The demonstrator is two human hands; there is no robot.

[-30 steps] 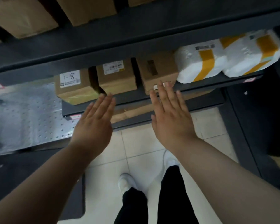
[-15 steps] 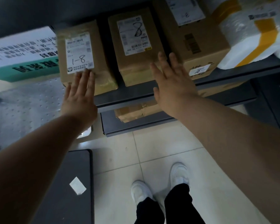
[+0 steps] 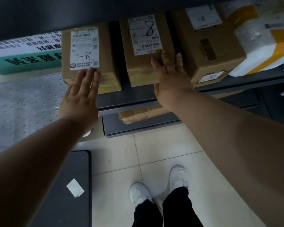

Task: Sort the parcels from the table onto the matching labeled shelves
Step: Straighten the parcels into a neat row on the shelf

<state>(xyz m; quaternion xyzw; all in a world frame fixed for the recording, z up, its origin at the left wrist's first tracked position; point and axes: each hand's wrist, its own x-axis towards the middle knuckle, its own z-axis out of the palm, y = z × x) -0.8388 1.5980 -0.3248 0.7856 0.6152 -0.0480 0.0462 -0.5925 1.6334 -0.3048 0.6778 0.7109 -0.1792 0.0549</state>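
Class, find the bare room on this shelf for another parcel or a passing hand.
Bare: the gap between left box and middle box, and the shelf's front strip. Crowded: middle box, right box and white parcels stand close together.

Under you: pale beige glossy floor tiles (image 3: 154,153) with thin grey grout lines. At your left, a dark grey flat slab with a rounded corner (image 3: 64,207) carries a small white paper scrap (image 3: 75,187). Further left, a silver perforated metal plate (image 3: 23,102); beyond it, a green-and-white printed signboard (image 3: 23,61). Ahead, a dark grey metal shelving rack (image 3: 129,97). Light is dim and the top is in shadow.
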